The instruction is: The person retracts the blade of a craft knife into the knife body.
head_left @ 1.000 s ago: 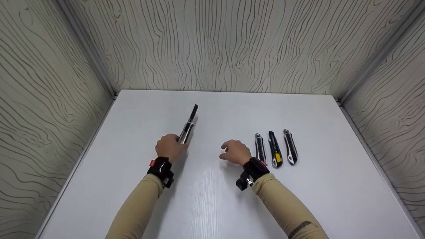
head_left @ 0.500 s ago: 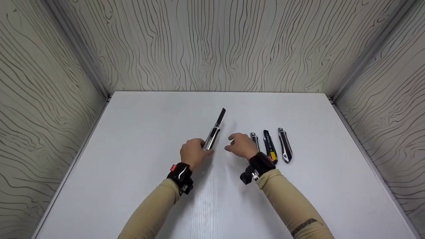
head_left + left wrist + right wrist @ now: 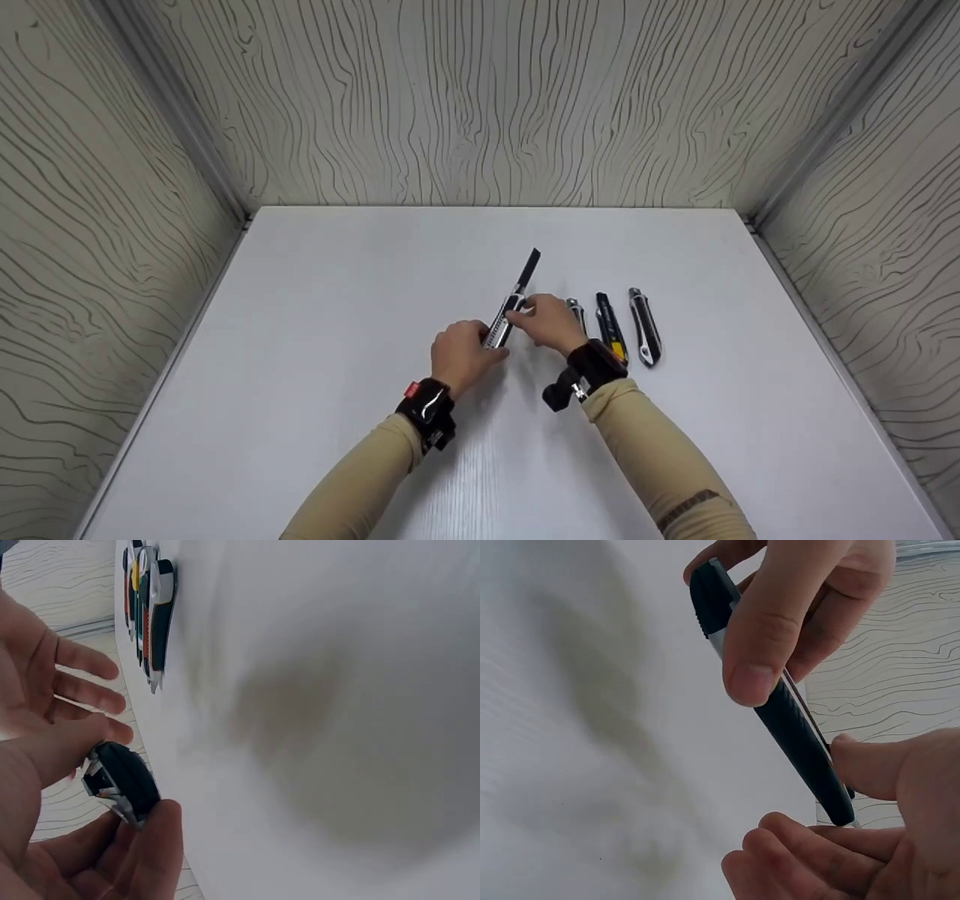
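Note:
A silver-and-black utility knife (image 3: 501,327) with its dark blade slid out is lifted above the white table (image 3: 322,300), pointing away and to the right. My left hand (image 3: 459,358) grips its rear half; the butt end (image 3: 124,781) shows between thumb and fingers. In the right wrist view the left thumb (image 3: 765,630) presses on the knife body (image 3: 799,739). My right hand (image 3: 553,324) is at the knife's front part, thumb (image 3: 870,765) against its side and fingers (image 3: 787,847) loosely curved beneath, without a closed grip. In the left wrist view its fingers (image 3: 75,682) look straight.
Three more utility knives lie side by side just right of my right hand: a silver-black one (image 3: 576,313), one with a yellow part (image 3: 609,328), and a black-silver one (image 3: 645,328); they also show as a row of knives (image 3: 150,607). Wood-grain walls (image 3: 480,112) enclose the table on three sides.
My left hand carried the knife rightward from the table's left-centre to the middle. My right hand moved left to meet it and now touches its front part.

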Demonstrator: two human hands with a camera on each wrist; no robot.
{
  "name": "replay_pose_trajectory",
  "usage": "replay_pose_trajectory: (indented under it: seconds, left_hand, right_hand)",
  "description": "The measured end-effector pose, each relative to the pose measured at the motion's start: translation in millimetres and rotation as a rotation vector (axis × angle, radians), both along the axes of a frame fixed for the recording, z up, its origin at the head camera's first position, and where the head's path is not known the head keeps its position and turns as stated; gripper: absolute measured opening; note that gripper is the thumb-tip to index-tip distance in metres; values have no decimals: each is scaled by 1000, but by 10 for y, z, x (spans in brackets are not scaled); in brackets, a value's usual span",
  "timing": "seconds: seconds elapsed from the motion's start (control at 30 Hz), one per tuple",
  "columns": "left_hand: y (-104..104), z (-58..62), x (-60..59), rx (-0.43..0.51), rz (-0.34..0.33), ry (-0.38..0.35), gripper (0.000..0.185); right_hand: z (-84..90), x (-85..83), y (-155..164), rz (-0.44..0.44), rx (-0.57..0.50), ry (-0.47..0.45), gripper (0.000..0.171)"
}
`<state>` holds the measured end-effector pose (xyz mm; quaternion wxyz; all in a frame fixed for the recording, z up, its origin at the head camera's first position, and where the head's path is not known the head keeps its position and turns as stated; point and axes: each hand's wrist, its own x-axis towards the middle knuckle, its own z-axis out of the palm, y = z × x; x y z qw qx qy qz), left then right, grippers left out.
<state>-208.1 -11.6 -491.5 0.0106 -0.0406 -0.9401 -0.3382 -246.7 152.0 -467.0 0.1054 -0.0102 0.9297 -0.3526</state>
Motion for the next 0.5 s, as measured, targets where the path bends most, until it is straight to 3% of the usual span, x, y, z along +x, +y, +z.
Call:
replay_pose_trajectory:
  seconds: [0.37,0.5]
  left_hand:
    - [84,-43,61,-25,-11,29,31]
    - [112,-62,83,-37,-11,28,31]
  right_hand:
    - [-138,-45,-83,-211,-287,-92,30]
    - [-168,-51,-88,-238,-389,-127,28]
